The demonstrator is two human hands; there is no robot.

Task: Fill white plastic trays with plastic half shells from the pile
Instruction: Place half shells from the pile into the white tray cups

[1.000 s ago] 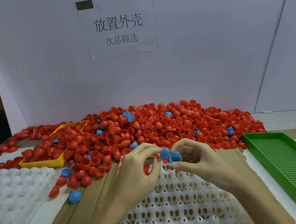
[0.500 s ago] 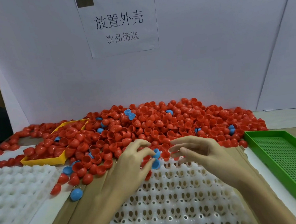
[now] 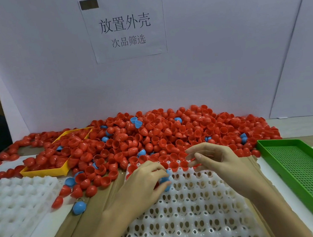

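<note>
A big pile of red half shells (image 3: 162, 134), with a few blue ones mixed in, covers the back of the table. A white plastic tray (image 3: 195, 208) with rows of holes lies in front of me. Red shells (image 3: 174, 166) sit in its far row. My left hand (image 3: 145, 185) is over the tray's far left part, its fingers curled round blue half shells (image 3: 165, 181). My right hand (image 3: 216, 160) hovers over the tray's far right, fingers loosely spread, holding nothing that I can see.
A yellow tray (image 3: 44, 171) half buried in red shells sits at the left. A second white tray (image 3: 13, 206) lies at the near left. A green perforated tray (image 3: 300, 171) lies at the right. Loose shells, one blue (image 3: 79, 207), lie on the cardboard (image 3: 95, 215).
Both hands pinched blue shells together a second ago. The left hand has since moved down and toward me over the tray with the blue shells. The right hand let go and opened.
</note>
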